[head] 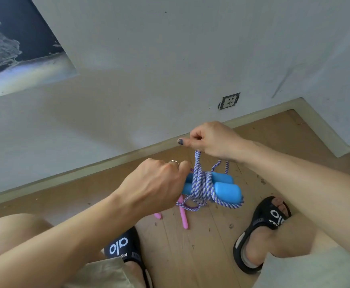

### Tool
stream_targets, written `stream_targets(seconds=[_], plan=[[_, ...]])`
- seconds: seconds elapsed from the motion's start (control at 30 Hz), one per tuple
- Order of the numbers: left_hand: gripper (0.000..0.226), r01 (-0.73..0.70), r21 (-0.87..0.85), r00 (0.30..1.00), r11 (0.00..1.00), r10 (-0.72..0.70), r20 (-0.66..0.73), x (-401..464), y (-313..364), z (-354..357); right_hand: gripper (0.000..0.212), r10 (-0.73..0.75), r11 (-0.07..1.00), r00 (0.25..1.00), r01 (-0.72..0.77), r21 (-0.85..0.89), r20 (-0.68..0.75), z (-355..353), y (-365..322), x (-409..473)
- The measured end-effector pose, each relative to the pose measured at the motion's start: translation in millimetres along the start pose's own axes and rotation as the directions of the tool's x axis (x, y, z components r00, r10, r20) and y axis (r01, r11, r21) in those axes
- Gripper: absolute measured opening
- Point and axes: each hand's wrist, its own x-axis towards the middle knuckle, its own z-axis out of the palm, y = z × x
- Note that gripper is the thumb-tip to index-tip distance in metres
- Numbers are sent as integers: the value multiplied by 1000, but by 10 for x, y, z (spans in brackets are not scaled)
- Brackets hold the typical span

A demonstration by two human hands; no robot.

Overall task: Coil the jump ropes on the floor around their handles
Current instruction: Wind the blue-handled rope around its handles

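Bare knees and black sandals (261, 231) down low, wood floor (201, 256) between. Left hand (159, 183) gripping blue handles (222, 187) side by side, held above floor. Right hand (211, 140) up higher, pinching rope (203, 183), pulled tight. Mid-wrap, several turns on. Next: probably loop round again, then tuck end. Pink handles (183, 215) waiting on floor.
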Motion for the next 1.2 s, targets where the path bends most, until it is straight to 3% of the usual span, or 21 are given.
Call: stream_targets(seconds=[0.13,0.23,0.3,0.43,0.53,0.6,0.67,0.83,0.93,1.07,1.2], plan=[[17,-93,-99,995,991,87,-56,-19,78,-66,62,-30,998,998,33,57,-51,75,-150,4],[22,-90,-110,994,990,82,-71,-14,65,-98,61,-8,991,991,26,133,-133,84,-138,-10],[23,-74,-132,995,989,64,-78,-21,63,-118,61,20,987,994,-3,158,-109,113,-154,5],[21,39,-202,997,979,-51,-57,-19,47,-183,54,151,932,974,-197,305,168,415,46,-87],[17,257,-270,965,928,-264,10,18,-73,-243,21,272,808,868,-440,391,415,625,309,-320],[20,349,-268,934,898,-357,21,46,-223,-212,30,239,826,874,-412,385,423,662,137,-356],[19,400,-234,914,886,-405,30,73,-385,-148,45,155,794,915,-340,504,373,725,-132,-324],[15,450,-116,892,885,-441,94,90,-589,43,34,135,754,973,-223,617,187,630,-314,-448],[11,474,-29,875,880,-467,125,90,-677,150,34,104,777,974,-207,595,203,626,-360,-487],[9,487,62,852,871,-490,185,123,-711,297,38,88,648,964,-246,721,249,529,-447,-518],[5,437,158,838,885,-465,286,123,-611,428,40,24,782,985,-127,610,174,382,-478,-506]])
